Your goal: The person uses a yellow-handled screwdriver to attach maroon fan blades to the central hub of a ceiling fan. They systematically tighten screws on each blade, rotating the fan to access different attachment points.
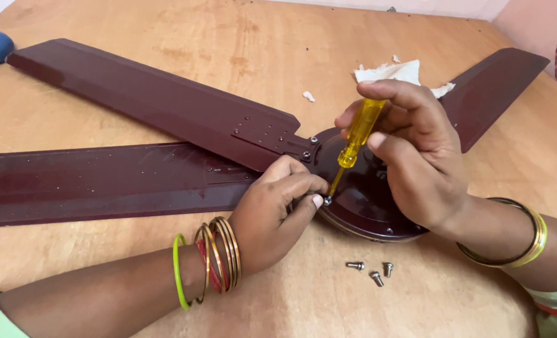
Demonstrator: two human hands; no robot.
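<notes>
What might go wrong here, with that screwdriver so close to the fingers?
1. The screwdriver tip sits on a screw right beside the left hand fingertips; a slip might jab them.
2. Three loose screws lie on the bare table near the fan hub; a nudge from the right hand or its forearm could roll them away.
3. The bangles may scratch the dark blades.

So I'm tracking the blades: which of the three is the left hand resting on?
The lower-left blade; left hand lies across its inner end.
</notes>
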